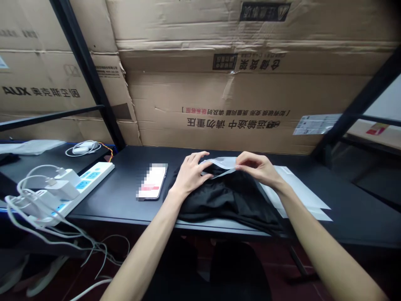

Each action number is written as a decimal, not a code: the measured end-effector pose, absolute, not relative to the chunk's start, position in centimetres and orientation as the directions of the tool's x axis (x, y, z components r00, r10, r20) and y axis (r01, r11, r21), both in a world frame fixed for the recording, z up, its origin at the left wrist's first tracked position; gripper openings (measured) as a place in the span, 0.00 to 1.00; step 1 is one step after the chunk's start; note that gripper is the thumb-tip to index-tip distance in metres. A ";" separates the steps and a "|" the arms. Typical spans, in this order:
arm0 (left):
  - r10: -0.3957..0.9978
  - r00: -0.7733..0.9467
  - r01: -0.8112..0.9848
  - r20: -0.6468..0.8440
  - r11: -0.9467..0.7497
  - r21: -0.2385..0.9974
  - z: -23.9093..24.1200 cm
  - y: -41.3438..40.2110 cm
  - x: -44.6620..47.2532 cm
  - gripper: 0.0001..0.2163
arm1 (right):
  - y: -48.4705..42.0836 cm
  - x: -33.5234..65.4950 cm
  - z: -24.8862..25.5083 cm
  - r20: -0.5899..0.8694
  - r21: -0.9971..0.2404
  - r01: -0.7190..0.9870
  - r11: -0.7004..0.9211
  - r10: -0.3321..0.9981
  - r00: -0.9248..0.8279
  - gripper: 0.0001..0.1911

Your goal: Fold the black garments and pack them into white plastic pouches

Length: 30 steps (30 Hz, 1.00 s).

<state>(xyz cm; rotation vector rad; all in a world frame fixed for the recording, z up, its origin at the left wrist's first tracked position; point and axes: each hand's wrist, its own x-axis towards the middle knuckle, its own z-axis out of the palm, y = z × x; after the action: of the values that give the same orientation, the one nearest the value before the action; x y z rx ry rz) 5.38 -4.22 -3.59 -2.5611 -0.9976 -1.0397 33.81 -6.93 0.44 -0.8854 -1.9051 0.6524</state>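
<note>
A translucent whitish plastic bag (224, 162) is stretched between my hands, its mouth parted over black fabric. My left hand (191, 173) holds the bag's left side, thumb and forefinger some way apart at the mouth; its exact grip is partly hidden. At the right end of the mouth, my right hand (258, 168) pinches the plastic edge between thumb and fingers. Below both hands, a crumpled black cloth item (219, 200) lies along the front of the dark table (125, 171). How much of the cloth sits inside the bag I cannot tell.
A phone (153, 182) lies left of the cloth. Flat white sheets or bags (297, 194) lie to the right. Further left, a white power strip (97, 171) carries several plugs and trailing cables. Cardboard (219, 92) walls off the table's back between black metal posts.
</note>
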 end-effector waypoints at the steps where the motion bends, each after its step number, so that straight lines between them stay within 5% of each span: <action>1: 0.515 0.541 0.658 0.665 -0.752 0.047 -3.6 -4.2 5.6 0.20 | -7.0 33.5 0.4 0.503 -0.734 0.313 0.603 0.792 -0.347 0.11; 10: 0.504 0.608 0.657 0.613 -0.753 -0.032 -3.8 -3.8 6.5 0.08 | -8.4 32.4 1.3 0.314 -0.805 0.332 0.491 0.828 -0.464 0.18; 13: 0.500 0.585 0.668 0.638 -0.743 -0.030 -3.8 -4.0 6.2 0.09 | -6.9 33.6 1.2 0.349 -0.845 0.368 0.388 0.922 -0.171 0.25; 16: 0.491 0.540 0.683 0.683 -0.730 -0.015 -3.9 -4.1 6.2 0.14 | -5.4 34.4 0.5 0.200 -0.884 0.441 0.155 0.978 0.058 0.32; 23: 0.339 0.434 0.671 0.835 -0.740 -0.048 -3.5 -4.9 6.4 0.21 | -6.1 33.5 0.1 -0.094 -0.964 0.267 0.000 0.936 -0.338 0.27; 30: 0.327 0.486 0.577 0.811 -0.817 -0.016 -3.3 -5.1 6.2 0.20 | -5.8 33.6 -0.6 -0.088 -0.978 0.208 -0.025 0.950 -0.301 0.23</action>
<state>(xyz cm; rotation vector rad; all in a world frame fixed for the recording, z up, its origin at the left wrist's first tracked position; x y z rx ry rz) 6.19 -5.09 -3.29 -2.4487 -0.7661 -1.2442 33.61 -5.83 -0.57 -1.2394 -1.5693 1.3816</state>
